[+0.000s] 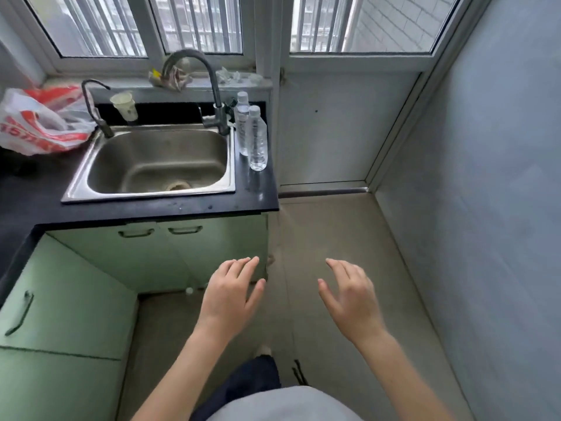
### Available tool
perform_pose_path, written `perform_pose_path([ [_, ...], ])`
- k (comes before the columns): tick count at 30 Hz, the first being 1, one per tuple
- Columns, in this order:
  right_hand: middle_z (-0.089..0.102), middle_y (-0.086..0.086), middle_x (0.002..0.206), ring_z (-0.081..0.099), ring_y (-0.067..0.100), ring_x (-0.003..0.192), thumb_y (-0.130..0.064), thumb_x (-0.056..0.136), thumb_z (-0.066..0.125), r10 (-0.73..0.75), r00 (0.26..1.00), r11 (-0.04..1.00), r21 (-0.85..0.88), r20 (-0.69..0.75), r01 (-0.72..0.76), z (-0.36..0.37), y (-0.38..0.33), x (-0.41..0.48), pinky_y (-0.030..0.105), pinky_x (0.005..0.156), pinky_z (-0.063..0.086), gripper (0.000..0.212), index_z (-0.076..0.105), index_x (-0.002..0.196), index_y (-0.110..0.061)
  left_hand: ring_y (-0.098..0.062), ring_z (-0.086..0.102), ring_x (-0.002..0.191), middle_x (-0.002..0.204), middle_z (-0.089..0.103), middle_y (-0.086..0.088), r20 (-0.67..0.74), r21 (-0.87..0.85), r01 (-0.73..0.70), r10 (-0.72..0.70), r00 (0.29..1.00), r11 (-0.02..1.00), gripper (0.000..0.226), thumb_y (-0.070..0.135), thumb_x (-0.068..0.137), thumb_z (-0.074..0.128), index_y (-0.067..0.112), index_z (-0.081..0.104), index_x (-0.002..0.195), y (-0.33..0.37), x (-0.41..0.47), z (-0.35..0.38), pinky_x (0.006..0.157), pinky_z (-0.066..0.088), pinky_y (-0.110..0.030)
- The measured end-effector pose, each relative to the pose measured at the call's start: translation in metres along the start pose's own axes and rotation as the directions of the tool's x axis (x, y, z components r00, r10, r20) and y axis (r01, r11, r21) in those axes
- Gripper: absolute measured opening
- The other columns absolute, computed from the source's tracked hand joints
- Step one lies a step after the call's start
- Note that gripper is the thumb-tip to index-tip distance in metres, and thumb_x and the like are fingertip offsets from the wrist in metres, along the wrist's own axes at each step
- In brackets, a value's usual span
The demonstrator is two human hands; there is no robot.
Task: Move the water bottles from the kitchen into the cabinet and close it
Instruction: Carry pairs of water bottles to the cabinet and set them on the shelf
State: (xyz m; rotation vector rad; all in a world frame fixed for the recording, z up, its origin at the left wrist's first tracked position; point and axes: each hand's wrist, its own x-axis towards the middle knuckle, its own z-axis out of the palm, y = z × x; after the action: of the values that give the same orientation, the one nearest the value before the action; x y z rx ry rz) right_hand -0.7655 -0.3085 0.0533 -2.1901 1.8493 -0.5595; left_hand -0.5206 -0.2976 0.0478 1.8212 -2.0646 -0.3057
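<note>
Two clear water bottles stand upright on the black counter [261,196] to the right of the sink, the nearer bottle [257,141] in front of the farther bottle [243,123]. Below the sink, the green cabinet doors [158,256] with dark handles are closed. My left hand [232,291] hovers in front of the cabinet's right door with fingers straight and spread, holding nothing. My right hand [349,294] hangs over the floor to the right, fingers relaxed and empty. Both hands are well below the bottles.
A steel sink [158,165] with a tall tap [209,86] and a small tap [97,110] fills the counter. A red and white plastic bag [42,120] lies at the left. A paper cup [124,106] sits behind the sink. A wall bounds the right side.
</note>
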Motion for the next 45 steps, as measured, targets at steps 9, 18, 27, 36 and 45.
perform_pose_path([
  [9,0.065,0.004,0.121,0.057,0.023,0.115,-0.044,0.093,0.041,-0.023,0.998,0.999,0.043,-0.054,0.025,-0.004,0.031,0.198,0.037,0.097,0.045,0.052,0.06,0.127,-0.009,-0.025,0.056,0.114,0.123,0.066,-0.005,-0.088,0.057,0.022,-0.017,0.996,0.998,0.053,0.041,0.093,0.04,0.008,0.06,0.13,-0.031,0.206,-0.016,0.096,0.048,-0.039],
  [18,0.067,0.003,0.116,0.061,0.026,0.109,-0.046,0.092,0.039,-0.234,0.95,0.972,0.066,0.205,0.225,0.026,0.119,0.355,0.037,0.092,0.047,0.054,0.062,0.126,-0.01,-0.026,0.06,0.106,0.117,0.069,-0.006,-0.105,0.072,0.391,-0.383,0.918,0.918,0.055,0.043,0.092,0.039,0.007,0.064,0.126,-0.001,0.283,0.058,0.089,0.051,-0.039],
  [27,0.065,0.006,0.12,0.057,0.027,0.112,-0.034,0.094,0.056,-0.547,0.803,0.837,0.164,0.238,0.521,-0.004,0.141,0.54,0.039,0.096,0.046,0.042,0.059,0.128,-0.009,-0.034,0.059,0.107,0.118,0.068,-0.012,-0.307,-0.06,0.714,-0.693,0.652,0.698,0.061,0.046,0.09,0.035,0.004,0.063,0.125,0.04,0.374,0.053,0.092,0.049,-0.044],
  [36,0.064,0.006,0.122,0.056,0.029,0.115,-0.034,0.096,0.056,-0.718,0.58,0.69,0.284,0.384,0.666,0.067,0.106,0.616,0.041,0.096,0.046,0.042,0.057,0.13,-0.01,-0.031,0.057,0.11,0.123,0.066,-0.008,-0.313,-0.176,0.885,-0.877,0.364,0.431,0.066,0.051,0.089,0.031,0.006,0.059,0.129,0.028,0.407,0.095,0.093,0.049,-0.044],
  [45,0.064,0.006,0.122,0.056,0.031,0.115,-0.032,0.094,0.06,-0.853,0.315,0.48,0.391,0.416,0.785,0.103,0.049,0.692,0.041,0.094,0.048,0.044,0.056,0.131,-0.01,-0.029,0.054,0.118,0.128,0.063,-0.007,-0.348,-0.306,0.927,-0.932,0.104,0.218,0.07,0.054,0.087,0.029,0.008,0.056,0.133,0.009,0.451,0.089,0.098,0.046,-0.041],
])
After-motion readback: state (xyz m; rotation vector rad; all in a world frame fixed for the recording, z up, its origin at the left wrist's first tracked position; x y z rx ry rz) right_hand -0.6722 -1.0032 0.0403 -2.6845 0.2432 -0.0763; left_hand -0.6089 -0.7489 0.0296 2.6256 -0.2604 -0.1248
